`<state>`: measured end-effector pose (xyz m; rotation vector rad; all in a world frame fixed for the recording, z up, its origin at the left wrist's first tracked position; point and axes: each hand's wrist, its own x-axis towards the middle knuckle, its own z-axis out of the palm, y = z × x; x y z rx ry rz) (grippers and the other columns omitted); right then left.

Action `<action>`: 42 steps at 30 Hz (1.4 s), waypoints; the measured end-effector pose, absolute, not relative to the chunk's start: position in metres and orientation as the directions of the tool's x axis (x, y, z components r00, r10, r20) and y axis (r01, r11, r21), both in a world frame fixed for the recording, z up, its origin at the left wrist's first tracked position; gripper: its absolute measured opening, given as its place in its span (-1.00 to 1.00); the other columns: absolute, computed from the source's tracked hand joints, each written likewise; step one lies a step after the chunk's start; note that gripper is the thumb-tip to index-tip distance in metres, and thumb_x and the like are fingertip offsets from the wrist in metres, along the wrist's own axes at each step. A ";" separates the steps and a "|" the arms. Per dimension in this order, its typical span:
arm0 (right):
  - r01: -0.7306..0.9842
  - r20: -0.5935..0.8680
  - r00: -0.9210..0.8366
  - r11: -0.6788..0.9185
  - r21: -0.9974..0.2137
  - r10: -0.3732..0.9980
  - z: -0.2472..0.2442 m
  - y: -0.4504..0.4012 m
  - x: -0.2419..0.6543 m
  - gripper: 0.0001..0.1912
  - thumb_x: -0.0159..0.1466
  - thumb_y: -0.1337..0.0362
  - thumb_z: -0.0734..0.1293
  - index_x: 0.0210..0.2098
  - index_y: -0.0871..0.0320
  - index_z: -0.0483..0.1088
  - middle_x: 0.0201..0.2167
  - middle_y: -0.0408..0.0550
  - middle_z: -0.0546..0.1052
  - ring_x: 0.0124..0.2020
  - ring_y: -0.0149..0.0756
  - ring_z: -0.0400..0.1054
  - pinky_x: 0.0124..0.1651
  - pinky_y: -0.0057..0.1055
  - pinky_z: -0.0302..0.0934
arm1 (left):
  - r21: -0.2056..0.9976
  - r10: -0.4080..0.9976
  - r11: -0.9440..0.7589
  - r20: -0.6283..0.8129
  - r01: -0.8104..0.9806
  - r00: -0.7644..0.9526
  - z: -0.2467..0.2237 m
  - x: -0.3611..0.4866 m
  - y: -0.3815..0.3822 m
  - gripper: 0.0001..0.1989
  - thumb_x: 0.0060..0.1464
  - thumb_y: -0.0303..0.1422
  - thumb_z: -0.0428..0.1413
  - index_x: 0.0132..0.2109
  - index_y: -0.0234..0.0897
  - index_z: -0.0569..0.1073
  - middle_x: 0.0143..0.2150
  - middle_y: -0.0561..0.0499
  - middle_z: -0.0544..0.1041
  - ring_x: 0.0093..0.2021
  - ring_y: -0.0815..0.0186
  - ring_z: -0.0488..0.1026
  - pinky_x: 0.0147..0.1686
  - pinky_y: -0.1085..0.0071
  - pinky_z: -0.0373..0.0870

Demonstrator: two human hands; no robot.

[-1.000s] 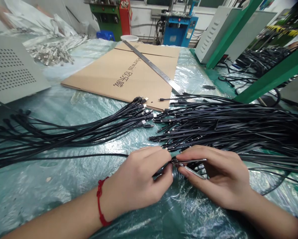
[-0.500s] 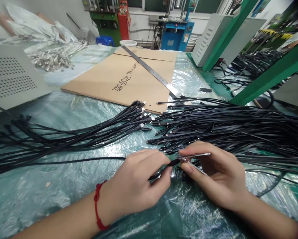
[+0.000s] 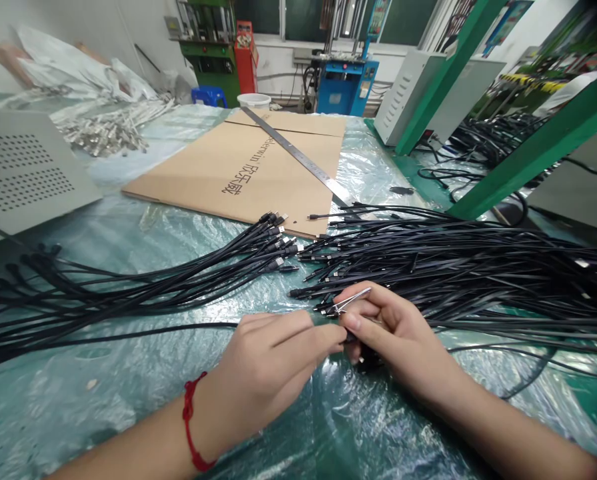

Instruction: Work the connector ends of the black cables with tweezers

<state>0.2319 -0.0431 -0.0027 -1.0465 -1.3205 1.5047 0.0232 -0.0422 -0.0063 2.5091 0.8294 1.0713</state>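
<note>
My left hand (image 3: 278, 367), with a red string bracelet (image 3: 189, 427) on its wrist, has its fingers pinched on the end of a black cable (image 3: 178, 328) that runs in from the left. My right hand (image 3: 393, 327) meets it fingertip to fingertip and is closed on small metal tweezers (image 3: 352, 301), whose tips point up to the right. The cable's end is mostly hidden between the fingers. Above my left hand lies a bundle of black cables (image 3: 178, 277) with metal plugs. Beyond my right hand spreads a larger pile of black cables (image 3: 458, 260).
A flat cardboard sheet (image 3: 238, 160) lies ahead with a steel ruler (image 3: 293, 150) across it. Perforated grey casing (image 3: 23, 167) stands at the left. Green posts (image 3: 533, 153) and a grey box (image 3: 408, 93) rise at the right. Plastic film covers the table (image 3: 103, 380).
My right hand has shifted left and turned, closing up on the tweezers, which now angle upward with their arms nearer together. My left fingers have come up against it. The view has tilted slightly up.
</note>
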 end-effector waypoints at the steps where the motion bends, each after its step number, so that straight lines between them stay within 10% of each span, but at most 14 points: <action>1: -0.016 -0.004 -0.241 -0.009 -1.000 0.971 -0.003 -0.044 0.232 -0.78 0.29 0.17 0.42 -0.15 0.16 0.42 -0.45 -0.16 0.50 -0.49 -0.46 0.45 -0.42 -0.57 0.41 | 0.474 0.620 -0.784 0.573 0.401 0.536 -0.006 0.023 -0.042 -0.81 0.30 -0.49 0.11 0.03 -0.21 0.45 -0.36 0.11 0.45 -0.41 0.44 0.36 -0.37 0.44 0.26; 9: 0.406 0.658 -0.285 0.710 -0.576 0.697 0.007 -0.061 0.238 -0.63 0.17 0.50 0.41 -0.05 0.10 0.45 -0.23 -0.01 0.58 -0.15 -0.20 0.51 -0.14 -0.25 0.47 | 0.470 0.639 -0.768 0.612 0.435 0.467 -0.003 0.022 -0.042 -0.90 0.27 -0.49 0.15 -0.07 -0.29 0.46 -0.34 0.10 0.49 -0.39 0.44 0.38 -0.38 0.45 0.26; 42: 0.428 0.653 -0.429 0.777 -0.461 0.624 0.009 -0.060 0.237 -0.73 0.23 0.53 0.41 -0.08 0.27 0.46 -0.25 0.00 0.59 -0.16 -0.33 0.50 -0.04 -0.40 0.45 | 0.370 0.586 -0.809 0.572 0.456 0.574 -0.003 0.024 -0.043 -0.87 0.31 -0.53 0.03 -0.12 -0.30 0.47 -0.40 0.08 0.42 -0.44 0.36 0.35 -0.43 0.39 0.25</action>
